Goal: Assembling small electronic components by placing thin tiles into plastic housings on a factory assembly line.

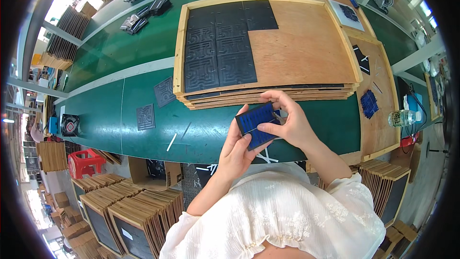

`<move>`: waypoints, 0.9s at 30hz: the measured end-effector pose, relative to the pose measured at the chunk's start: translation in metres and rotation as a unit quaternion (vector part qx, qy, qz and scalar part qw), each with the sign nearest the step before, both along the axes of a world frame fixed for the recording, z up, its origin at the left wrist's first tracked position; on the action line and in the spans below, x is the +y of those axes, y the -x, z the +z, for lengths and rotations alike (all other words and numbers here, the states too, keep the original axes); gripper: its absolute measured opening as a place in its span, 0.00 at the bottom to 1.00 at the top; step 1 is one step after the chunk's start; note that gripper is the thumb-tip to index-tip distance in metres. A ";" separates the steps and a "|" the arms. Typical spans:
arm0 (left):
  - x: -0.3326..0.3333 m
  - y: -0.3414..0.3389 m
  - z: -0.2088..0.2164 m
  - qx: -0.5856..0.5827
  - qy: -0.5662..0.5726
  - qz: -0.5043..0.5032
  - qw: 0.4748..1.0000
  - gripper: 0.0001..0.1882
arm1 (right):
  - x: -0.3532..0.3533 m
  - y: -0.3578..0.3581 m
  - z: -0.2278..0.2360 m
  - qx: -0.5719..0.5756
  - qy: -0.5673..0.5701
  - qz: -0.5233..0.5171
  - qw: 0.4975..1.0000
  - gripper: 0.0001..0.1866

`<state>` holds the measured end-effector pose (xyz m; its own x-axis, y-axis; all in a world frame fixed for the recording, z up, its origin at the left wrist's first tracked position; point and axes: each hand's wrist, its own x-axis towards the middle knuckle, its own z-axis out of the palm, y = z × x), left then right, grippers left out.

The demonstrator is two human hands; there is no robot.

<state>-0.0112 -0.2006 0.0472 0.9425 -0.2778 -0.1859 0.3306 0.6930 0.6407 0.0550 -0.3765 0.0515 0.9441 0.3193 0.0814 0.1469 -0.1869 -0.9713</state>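
Observation:
A small solar panel, blue cells in a dark border, is held tilted in front of my chest, near the green bench edge. My left hand is closed on its left and lower edges, the thumb lying over the lower corner. My right hand is closed on the right side, its thumb pressed on the blue face and its forefinger near the top edge. A small dark bit shows beside the right fingers; I cannot tell what it is. White strips lie at the bench edge below the hands.
Wooden-framed trays are stacked beyond my hands, the top one partly covered with black square panels. Two loose dark squares lie to the left. At right are blue strips and a clear bottle. A small fan stands far left.

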 end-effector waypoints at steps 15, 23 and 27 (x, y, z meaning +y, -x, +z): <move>0.008 -0.003 -0.019 -0.172 -0.223 0.157 0.946 0.25 | -0.022 0.000 0.009 0.163 -0.159 -0.068 0.971 0.18; 0.017 0.000 -0.027 -0.109 -0.307 0.132 0.936 0.05 | -0.026 -0.002 0.006 0.136 -0.121 -0.052 0.982 0.21; 0.020 -0.003 -0.024 -0.023 -0.042 0.057 0.997 0.04 | -0.012 0.001 0.004 0.120 -0.323 0.070 0.936 0.39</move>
<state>-0.0080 -0.1807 0.0236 0.9752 -0.1528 -0.1600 0.2212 0.6682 0.7103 0.0545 -0.3882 0.0555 0.9129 0.3983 0.0897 -0.1116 0.4548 -0.8836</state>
